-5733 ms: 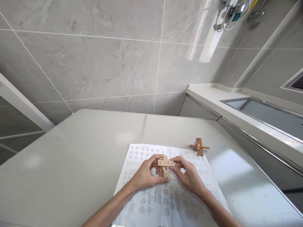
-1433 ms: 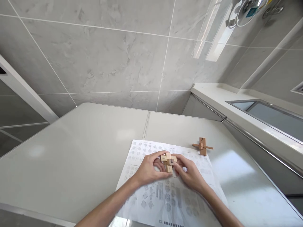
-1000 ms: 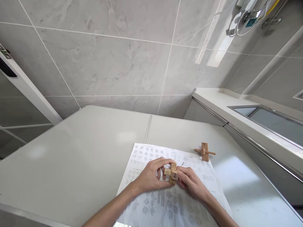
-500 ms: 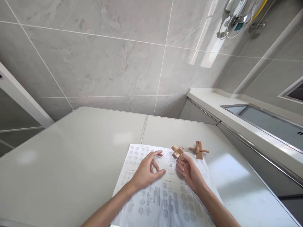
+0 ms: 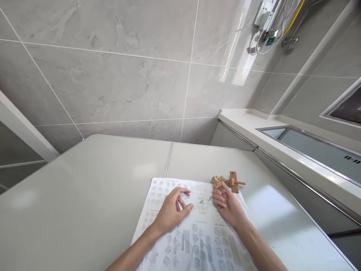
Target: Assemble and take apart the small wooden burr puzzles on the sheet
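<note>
Pinched in the fingers of my right hand [image 5: 227, 203] is a small wooden burr puzzle [image 5: 217, 181], made of interlocked light-brown blocks. It is held just above the upper right part of the printed sheet [image 5: 158, 233]. Right beside it lies a second wooden puzzle [image 5: 234, 187], cross-shaped, with a thin stick through it and a dark mark on its flat piece. My left hand [image 5: 173, 209] rests over the left half of the sheet, fingers curved and apart from the thumb, holding nothing. The sheet bears several rows of small grey diagrams.
The white table [image 5: 84, 195] has a seam running across it. A tiled wall [image 5: 126, 82] rises behind. On the right stands a white counter [image 5: 239, 118] with a glass-like inset panel [image 5: 307, 146]. Cables and a power strip [image 5: 266, 19] hang at the upper right.
My right hand has turned the held burr puzzle and brought it right, close to the other puzzle. My left hand has hardly moved. The view has shifted slightly.
</note>
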`<state>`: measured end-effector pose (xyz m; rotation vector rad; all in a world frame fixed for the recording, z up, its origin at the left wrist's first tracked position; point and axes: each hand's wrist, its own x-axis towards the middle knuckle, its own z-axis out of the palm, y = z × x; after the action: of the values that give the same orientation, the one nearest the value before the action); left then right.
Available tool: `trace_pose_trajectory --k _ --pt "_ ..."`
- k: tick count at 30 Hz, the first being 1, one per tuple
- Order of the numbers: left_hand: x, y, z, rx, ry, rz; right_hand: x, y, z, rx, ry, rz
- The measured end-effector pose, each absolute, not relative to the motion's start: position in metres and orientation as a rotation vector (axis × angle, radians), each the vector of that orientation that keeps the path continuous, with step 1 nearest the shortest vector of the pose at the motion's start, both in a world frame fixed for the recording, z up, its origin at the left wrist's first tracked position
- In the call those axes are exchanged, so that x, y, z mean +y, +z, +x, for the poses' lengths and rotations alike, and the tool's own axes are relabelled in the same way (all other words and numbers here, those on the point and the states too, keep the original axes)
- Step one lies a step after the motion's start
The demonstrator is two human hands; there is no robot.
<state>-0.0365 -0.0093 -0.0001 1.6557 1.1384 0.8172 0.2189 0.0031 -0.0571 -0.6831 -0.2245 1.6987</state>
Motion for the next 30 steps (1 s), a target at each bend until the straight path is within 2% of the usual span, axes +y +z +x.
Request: trace_pose_trajectory --k 30 --pt "-0.007 -0.004 -0.038 1.125 0.817 1.603 0.006 -0.06 0.235 -0.175 1.698 -0.647"
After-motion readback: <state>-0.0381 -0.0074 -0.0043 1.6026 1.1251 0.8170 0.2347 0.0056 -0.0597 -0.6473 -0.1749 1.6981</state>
